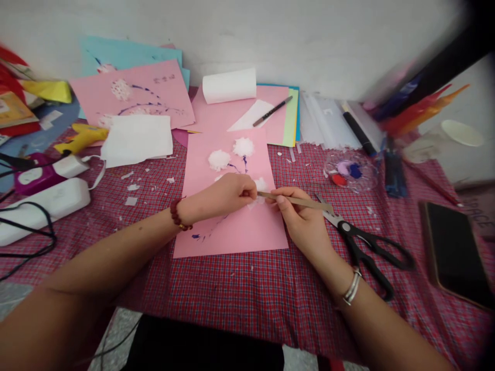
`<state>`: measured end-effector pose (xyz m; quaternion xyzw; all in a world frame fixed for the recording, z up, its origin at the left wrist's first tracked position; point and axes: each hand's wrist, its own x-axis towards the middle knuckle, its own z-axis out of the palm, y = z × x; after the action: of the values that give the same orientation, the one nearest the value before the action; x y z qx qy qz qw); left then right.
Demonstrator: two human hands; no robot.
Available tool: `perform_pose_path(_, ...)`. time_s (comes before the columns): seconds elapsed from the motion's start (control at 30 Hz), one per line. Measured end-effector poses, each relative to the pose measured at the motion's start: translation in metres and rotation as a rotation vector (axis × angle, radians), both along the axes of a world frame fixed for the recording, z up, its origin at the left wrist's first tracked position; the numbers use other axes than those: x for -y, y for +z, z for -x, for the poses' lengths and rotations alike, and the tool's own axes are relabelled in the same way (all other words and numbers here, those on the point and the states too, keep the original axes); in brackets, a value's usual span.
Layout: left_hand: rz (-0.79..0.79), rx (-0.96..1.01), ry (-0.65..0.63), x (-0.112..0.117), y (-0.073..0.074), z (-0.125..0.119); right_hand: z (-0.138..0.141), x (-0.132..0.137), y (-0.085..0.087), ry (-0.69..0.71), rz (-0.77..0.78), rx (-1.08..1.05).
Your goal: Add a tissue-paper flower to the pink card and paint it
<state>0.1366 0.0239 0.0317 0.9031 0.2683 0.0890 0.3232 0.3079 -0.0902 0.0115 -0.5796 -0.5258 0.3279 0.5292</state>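
My right hand (303,219) pinches a thin, flat tan strip (309,203) between thumb and fingers. At the strip's left end, the fingers of my left hand (235,193) are closed on its tip. Both hands hover over a pink sheet (232,239) that bears painted blue stems and white crumpled paper flowers, two of them being a left flower (219,160) and a right flower (243,147). Other white pieces on the sheet are partly hidden by my hands. Black-handled scissors (358,232) lie just right of my right hand, their blades partly covered.
White paper pieces (137,139), a yellow glue gun (83,138) and a white power strip (50,208) lie left. A paper roll (229,86) and black pen (273,111) lie behind. On the right are a paint palette (350,172) and a phone (456,252).
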Motion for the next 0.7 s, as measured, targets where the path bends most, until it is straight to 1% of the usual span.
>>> perform_pose_path(0.1,-0.015,0.031,0.038,-0.001,-0.003,-0.001,0.0,0.005,0.004,-0.067,-0.012,-0.03)
perform_pose_path(0.2,-0.005,0.028,0.06,-0.001,-0.002,-0.002,0.001,0.012,0.007,-0.114,-0.035,-0.066)
perform_pose_path(0.3,0.003,0.032,0.08,0.0,-0.001,-0.003,0.001,0.015,0.006,-0.048,-0.04,-0.029)
perform_pose_path(0.43,0.002,0.059,0.094,0.0,-0.003,-0.004,0.002,0.014,0.0,0.035,-0.022,0.059)
perform_pose_path(0.6,0.0,0.072,0.106,-0.001,-0.004,-0.004,0.002,0.012,-0.004,0.034,-0.024,0.185)
perform_pose_path(0.7,0.038,0.059,0.107,0.0,-0.002,-0.002,0.001,0.013,-0.002,0.036,-0.027,0.244)
